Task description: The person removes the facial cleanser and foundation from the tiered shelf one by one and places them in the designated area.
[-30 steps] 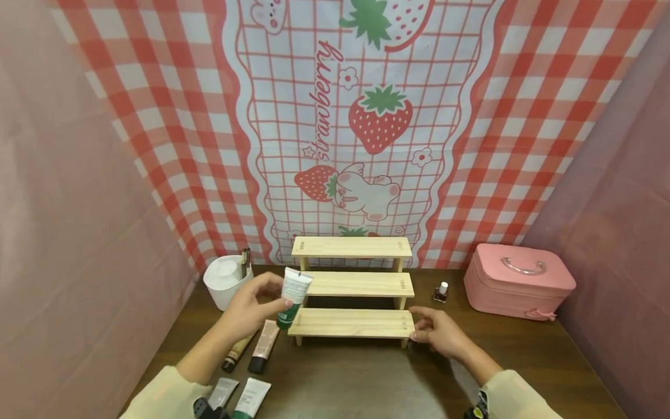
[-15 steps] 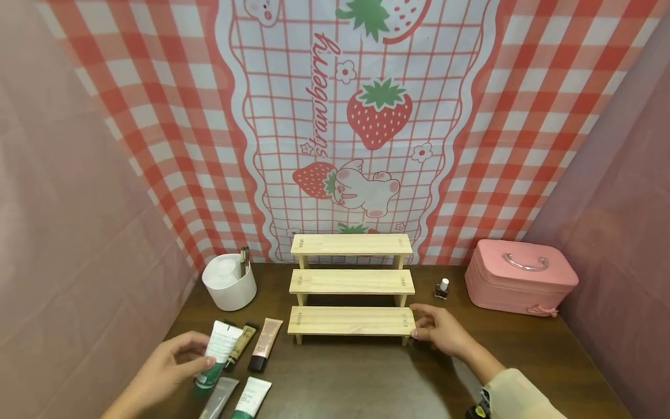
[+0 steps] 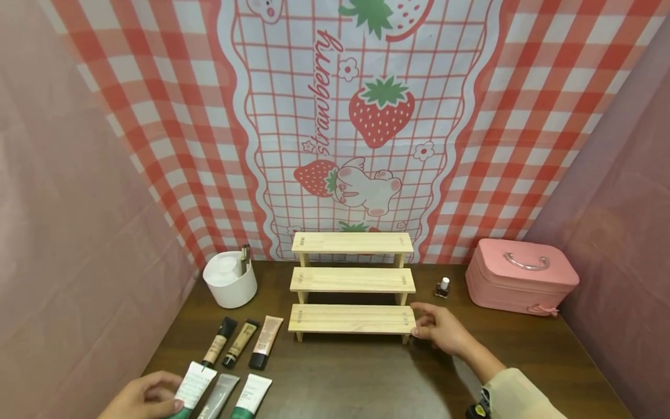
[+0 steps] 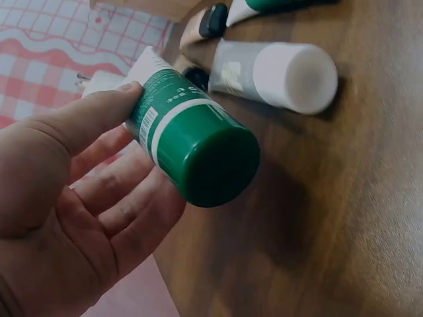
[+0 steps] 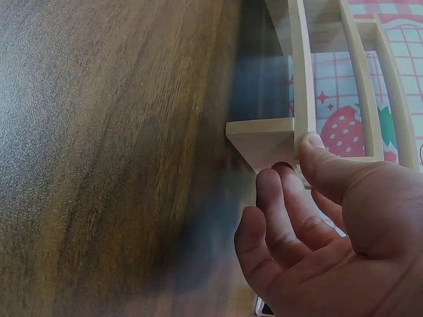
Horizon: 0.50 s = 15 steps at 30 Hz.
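Note:
My left hand [image 3: 143,397] pinches a white-and-green squeeze tube [image 3: 195,385] between thumb and fingers at the lower left. The left wrist view shows its green cap [image 4: 215,162] tilted toward the camera, above its shadow on the wood. Right beside it lie a grey tube [image 3: 218,396] and another white-and-green tube [image 3: 252,394]. A three-step wooden shelf [image 3: 348,318] stands at the middle of the table, its steps bare. At the right end of its lowest step, my right hand [image 3: 442,330] grips the board, with the thumb [image 5: 314,146] on the edge.
Behind the near tubes lie a beige tube [image 3: 214,352], a gold tube [image 3: 242,343] and a pink tube [image 3: 267,340]. A white round organizer [image 3: 230,288] stands at the back left. Nail polish [image 3: 442,287] and a pink case [image 3: 523,279] are at the right.
My left hand has carried the white-and-green tube from beside the shelf's lower steps down and left to the near-left corner. The right hand has stayed at the shelf.

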Available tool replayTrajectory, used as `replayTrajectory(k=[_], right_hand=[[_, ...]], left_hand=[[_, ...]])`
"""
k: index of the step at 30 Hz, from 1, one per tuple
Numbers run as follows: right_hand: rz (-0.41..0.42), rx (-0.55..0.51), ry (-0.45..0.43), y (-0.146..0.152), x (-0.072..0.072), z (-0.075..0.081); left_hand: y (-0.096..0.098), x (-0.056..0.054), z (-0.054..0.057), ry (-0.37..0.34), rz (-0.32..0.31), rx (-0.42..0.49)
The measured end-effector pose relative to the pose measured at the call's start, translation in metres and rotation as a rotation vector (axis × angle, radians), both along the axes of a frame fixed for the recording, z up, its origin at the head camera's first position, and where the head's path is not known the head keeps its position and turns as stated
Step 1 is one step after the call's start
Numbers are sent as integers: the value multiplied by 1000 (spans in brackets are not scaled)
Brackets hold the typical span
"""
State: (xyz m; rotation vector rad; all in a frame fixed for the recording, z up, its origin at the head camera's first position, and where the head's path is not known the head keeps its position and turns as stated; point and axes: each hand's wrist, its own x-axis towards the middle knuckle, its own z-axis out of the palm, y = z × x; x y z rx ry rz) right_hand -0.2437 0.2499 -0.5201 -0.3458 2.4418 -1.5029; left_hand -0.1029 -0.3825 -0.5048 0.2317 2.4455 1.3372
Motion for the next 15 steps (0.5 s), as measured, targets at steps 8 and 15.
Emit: replayTrajectory(k=[8,15], right_hand=[[1,13,10,-1,-1,-1],[6,-5,12,0,1,-1]], left_hand=[[-8,4,-12,-93,-5,48],[-9,4,-21,-117,5,60]])
